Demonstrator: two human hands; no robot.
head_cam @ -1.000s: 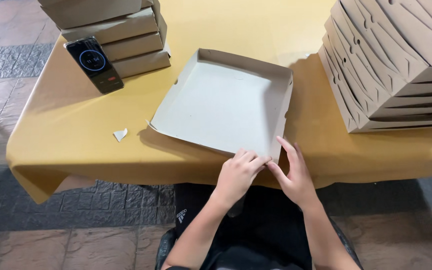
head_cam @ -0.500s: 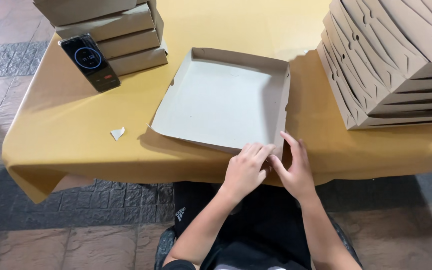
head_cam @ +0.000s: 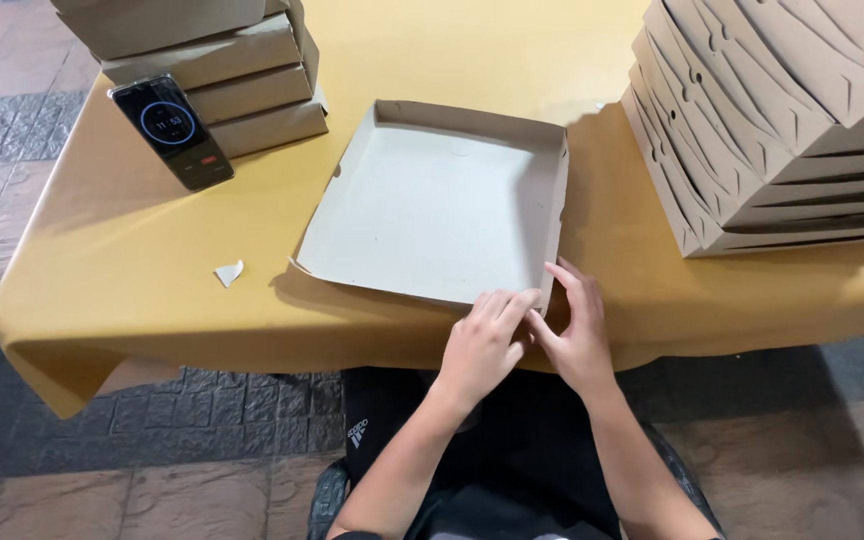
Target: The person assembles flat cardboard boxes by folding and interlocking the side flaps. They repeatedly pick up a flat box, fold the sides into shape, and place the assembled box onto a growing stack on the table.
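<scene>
Change since the earlier frame: your left hand point(head_cam: 482, 345) and right hand point(head_cam: 574, 330) have closed in together on the near right corner of the half-folded cardboard box point(head_cam: 432, 205), where a second ago they sat a little apart below its edge. By this reading, the corner fold is being worked and the near wall is not yet raised.

Hands: left fingers curled, tips pressing the corner flap; right fingers extended, narrow, flat against the outside of the right wall. Whether either actually pinches card you cannot tell.

Box: centre of frame, on the yellow table point(head_cam: 102, 290). Grey-white inside, brown outside; far and right walls upright, left and near edges lying low.

Nearby: stack of folded boxes point(head_cam: 782, 120), upper right; smaller stack point(head_cam: 212, 70), upper left, with a phone point(head_cam: 172, 130) leaning against it.
</scene>
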